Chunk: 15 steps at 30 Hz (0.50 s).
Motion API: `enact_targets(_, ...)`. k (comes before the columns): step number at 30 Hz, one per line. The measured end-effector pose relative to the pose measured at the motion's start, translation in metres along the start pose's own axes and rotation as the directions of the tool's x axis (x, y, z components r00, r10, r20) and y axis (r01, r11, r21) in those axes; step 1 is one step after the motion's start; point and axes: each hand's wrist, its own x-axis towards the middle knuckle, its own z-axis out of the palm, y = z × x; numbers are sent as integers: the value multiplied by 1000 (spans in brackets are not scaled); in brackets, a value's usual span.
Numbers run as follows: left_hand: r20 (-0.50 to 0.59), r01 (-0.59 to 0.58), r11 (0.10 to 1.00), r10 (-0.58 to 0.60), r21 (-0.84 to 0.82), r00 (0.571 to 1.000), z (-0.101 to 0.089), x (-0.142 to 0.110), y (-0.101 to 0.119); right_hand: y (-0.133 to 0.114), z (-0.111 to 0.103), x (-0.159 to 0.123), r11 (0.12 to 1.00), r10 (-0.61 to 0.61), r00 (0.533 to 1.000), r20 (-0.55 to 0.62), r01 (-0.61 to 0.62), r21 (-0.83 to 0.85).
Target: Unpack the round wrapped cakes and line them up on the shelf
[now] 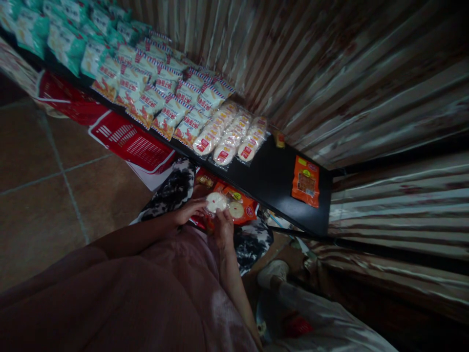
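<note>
Low in front of my body, both hands hold a round white cake in a clear wrapper (216,202). My left hand (192,210) grips its left side, and my right hand (223,226) pinches its lower edge. Just to the right, a second round wrapped cake (236,210) lies on orange packets (249,207). These are in a red container on my lap, mostly hidden by my hands. Above, on the black shelf (267,171), similar round wrapped cakes (224,154) lie in overlapping rows.
Cream snack bags (168,115) and green bags (66,44) fill the shelf's left part. An orange packet (306,181) and a small yellow packet (279,140) lie toward its right end. Red baskets (134,142) sit beneath. A pleated curtain (293,73) hangs behind. Another person's leg (322,313) is at lower right.
</note>
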Motion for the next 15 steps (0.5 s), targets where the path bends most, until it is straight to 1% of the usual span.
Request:
enact_targets(4,5,-2,1000,2,6,1000,0,-1,0,-1,-1,-3,1000,2,1000,-18,-2,-19)
enact_targets(10,-120,-19,998,27,62,992,3,-2,1,-2,7,-6,1000,8,997,-72,-8,-4)
enact_targets(13,-167,-65,994,80,93,983,4,-3,1,2,9,-3,999,-22,998,-66,19,-48)
enact_targets(15,-170,-115,987,134,117,976,4,-2,1,7,8,0,994,-65,997,-40,61,-93)
